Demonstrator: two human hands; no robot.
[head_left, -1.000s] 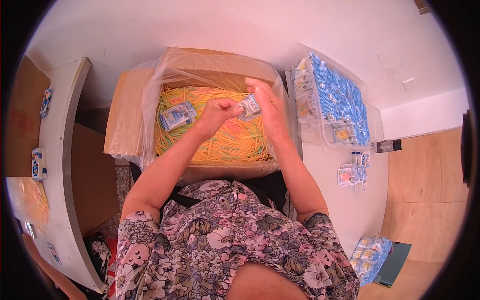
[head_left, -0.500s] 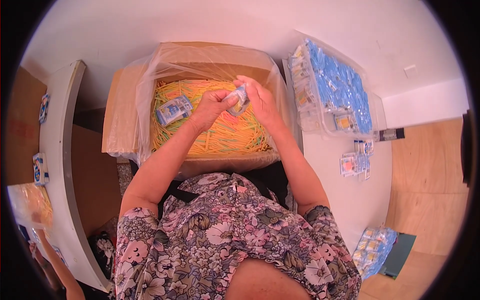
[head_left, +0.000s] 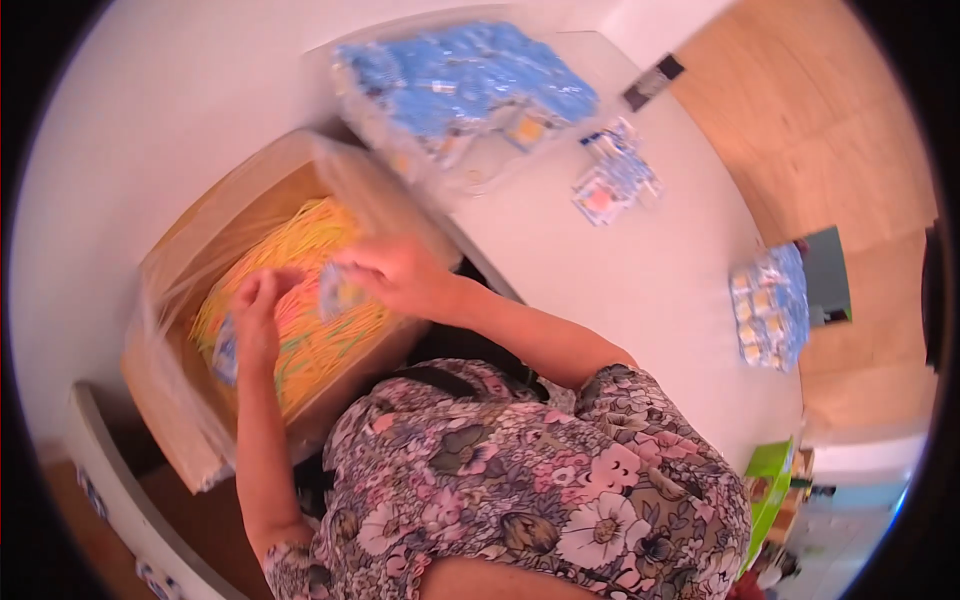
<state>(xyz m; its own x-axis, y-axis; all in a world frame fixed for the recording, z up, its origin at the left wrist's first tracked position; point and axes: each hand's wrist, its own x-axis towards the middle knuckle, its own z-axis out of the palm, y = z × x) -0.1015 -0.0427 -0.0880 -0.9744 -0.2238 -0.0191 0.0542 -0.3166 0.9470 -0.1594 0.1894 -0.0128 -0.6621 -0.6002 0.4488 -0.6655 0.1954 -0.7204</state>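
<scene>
Over the open carton [head_left: 175, 405], my right hand [head_left: 400, 275] pinches a small clear packet [head_left: 340, 292] with bluish print, blurred by motion. My left hand [head_left: 258, 300] is a short gap to its left, fingers closed; whether anything is in them I cannot make out. Beneath both hands, the carton holds a heap of thin yellow, pink and green sticks [head_left: 325, 345] inside a clear plastic liner. A blue-and-white packet [head_left: 225, 355] lies on the sticks, partly covered by my left wrist.
On the white table [head_left: 600, 290] to the right stand a clear bin full of blue packets [head_left: 470, 85] and a loose group of small packets [head_left: 612, 180]. A bundle of packets [head_left: 770, 310] sits at the table's far edge by a dark green panel [head_left: 828, 275]. A bright green box [head_left: 768, 490] is lower right.
The view has turned to the right, so the carton now appears further left. Both hands were together on the packet; now they are apart and the packet is in my right hand.
</scene>
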